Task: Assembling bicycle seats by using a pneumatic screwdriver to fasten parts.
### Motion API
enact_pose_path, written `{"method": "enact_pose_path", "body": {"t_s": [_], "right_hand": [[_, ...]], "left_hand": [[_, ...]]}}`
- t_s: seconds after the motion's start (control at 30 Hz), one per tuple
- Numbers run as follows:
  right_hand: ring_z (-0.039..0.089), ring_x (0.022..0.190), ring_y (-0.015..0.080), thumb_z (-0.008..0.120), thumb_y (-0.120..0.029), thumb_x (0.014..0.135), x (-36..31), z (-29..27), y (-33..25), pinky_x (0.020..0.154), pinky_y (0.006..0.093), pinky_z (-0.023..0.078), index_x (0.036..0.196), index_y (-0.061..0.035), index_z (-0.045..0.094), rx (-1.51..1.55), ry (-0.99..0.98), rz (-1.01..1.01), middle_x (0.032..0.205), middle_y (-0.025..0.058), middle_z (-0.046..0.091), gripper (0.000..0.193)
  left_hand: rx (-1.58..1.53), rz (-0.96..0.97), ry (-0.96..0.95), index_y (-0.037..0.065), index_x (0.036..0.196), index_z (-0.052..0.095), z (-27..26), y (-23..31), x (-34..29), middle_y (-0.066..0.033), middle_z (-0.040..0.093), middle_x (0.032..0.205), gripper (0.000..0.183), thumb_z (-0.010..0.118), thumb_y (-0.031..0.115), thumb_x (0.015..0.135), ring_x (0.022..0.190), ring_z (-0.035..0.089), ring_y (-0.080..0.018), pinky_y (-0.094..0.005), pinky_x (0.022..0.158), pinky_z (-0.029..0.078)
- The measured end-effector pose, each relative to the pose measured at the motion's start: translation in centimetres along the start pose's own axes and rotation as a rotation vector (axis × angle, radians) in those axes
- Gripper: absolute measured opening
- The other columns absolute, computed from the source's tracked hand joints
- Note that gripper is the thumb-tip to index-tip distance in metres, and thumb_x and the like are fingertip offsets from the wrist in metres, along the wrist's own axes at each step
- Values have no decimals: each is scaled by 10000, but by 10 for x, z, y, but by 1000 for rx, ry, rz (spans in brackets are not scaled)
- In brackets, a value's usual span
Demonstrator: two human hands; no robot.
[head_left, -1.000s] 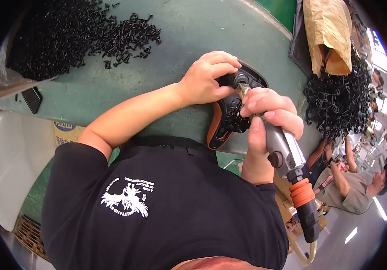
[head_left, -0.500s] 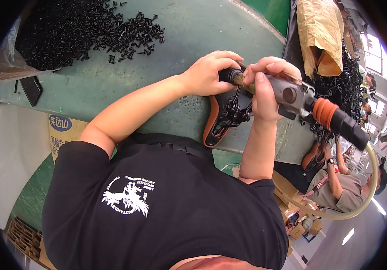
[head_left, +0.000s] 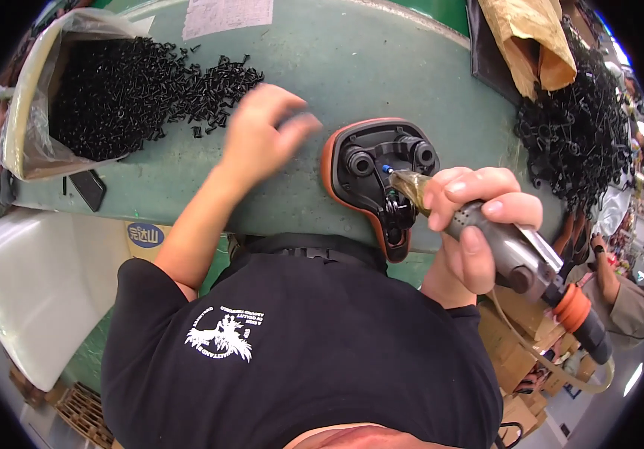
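Observation:
An upside-down bicycle saddle [head_left: 363, 191] with an orange-brown edge and two round black spring ends lies on the green table [head_left: 284, 194]. My right hand [head_left: 475, 217] is wrapped round a grey air screwdriver [head_left: 520, 258] with an orange ring and a hose. Its tip, with a small blue end, points over the middle of the saddle's underside. My left hand [head_left: 266, 135] is off the saddle, over the table beside the pile of black screws [head_left: 135, 97]. Its fingers are blurred, but a gap shows between thumb and forefinger, with nothing visible in it.
The screws spill from a plastic-lined container [head_left: 26, 120] at the left. A dark phone [head_left: 89, 190] lies near it. A paper sheet [head_left: 228, 16] is at the far side. Brown paper [head_left: 524, 34] and a heap of black metal parts [head_left: 580, 142] are right. Another person [head_left: 621, 299] is beyond.
My left hand has let go of the saddle area and moved left toward the screws. The screwdriver has tilted and shifted nearer me, its tip now showing. The saddle's underside has come into full view.

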State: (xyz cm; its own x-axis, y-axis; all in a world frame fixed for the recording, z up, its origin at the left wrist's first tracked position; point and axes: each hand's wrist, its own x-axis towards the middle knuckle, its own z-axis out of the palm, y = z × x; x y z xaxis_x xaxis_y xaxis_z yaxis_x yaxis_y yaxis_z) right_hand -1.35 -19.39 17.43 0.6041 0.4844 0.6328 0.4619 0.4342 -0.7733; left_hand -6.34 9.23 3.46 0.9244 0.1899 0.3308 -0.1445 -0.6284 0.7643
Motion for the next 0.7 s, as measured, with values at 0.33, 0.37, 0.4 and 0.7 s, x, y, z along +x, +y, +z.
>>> {"method": "enact_pose_path", "body": {"t_s": [0.33,0.37,0.4,0.7], "right_hand": [[662,711,224,637,-9,995,-17,-32,-24,770,446,611,1318,-55,508,166,77,-113,1198,274,658,352],[677,722,225,641,-10,998,-17,-33,-29,757,449,615,1321,-62,509,181,89,-132,1203,265,661,353],[693,733,226,644,-11,1001,-17,-35,-40,745,452,620,1324,-69,511,175,111,-153,1208,256,664,354],[734,754,181,712,-84,997,-24,-42,-58,699,356,637,1240,-84,568,206,57,-172,1168,118,674,283]], "left_hand": [[510,-1,-17,31,1036,687,-16,-12,22,-113,746,1008,109,731,128,1057,884,748,-326,-402,789,604],[-51,-173,-29,25,1075,687,-7,5,16,-118,757,1042,104,686,127,1098,898,763,-291,-379,804,618],[-623,-337,-61,19,1115,686,4,26,15,-123,769,1076,118,641,125,1139,911,778,-256,-356,820,633],[-1683,-709,-711,-42,1331,748,38,125,-16,-159,798,1099,250,669,68,1121,943,807,-222,-367,832,681]]}}
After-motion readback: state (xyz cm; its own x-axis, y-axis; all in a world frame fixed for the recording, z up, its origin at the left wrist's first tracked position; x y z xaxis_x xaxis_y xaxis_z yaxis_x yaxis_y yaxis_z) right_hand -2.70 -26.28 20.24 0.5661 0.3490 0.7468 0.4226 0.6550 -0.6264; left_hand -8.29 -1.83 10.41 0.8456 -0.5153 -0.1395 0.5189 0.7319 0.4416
